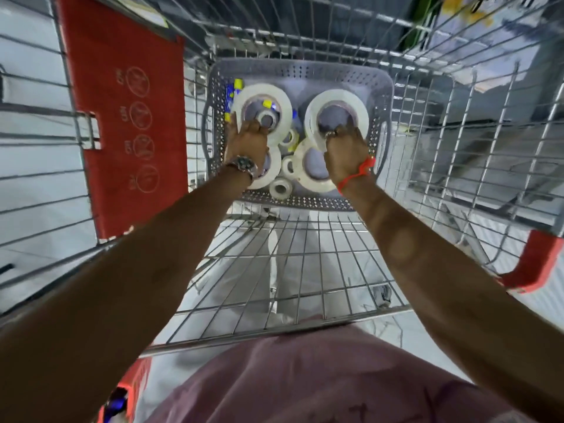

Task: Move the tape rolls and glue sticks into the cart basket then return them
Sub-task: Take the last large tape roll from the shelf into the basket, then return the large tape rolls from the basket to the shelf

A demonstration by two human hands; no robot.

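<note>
- Tape rolls fill a grey perforated plastic basket (299, 70) that sits at the far end of a wire shopping cart (305, 270), on its mesh floor.
- A red plastic panel (128, 117) printed with round warning symbols hangs on the cart's left side.
- The person's pink garment (320, 377) fills the bottom of the view, with both bare forearms reaching forward into the cart.
- A large white tape roll at the back left (276, 97) lies flat in the basket; the left hand (248, 138) rests on its near rim, fingers curled down into its core beside a small clear roll (267, 117), closing on the big roll's edge.
- A large white tape roll at the back right (345, 99) also lies flat; the right hand (345, 148) hooks its fingers over the near rim into the core, gripping it.
- Two more large white rolls lie nearer, one at the front right (308, 175) and one at the front left (270, 172), each partly under a wrist.
- Another small roll (280, 188) lies against the basket's near wall, between the front rolls.
- Glue sticks with yellow caps (238, 84) and blue bodies lie along the basket's left wall, partly under the back left roll.
- A wristwatch (242, 166) is on the left wrist and a red string bracelet (355, 175) on the right.
</note>
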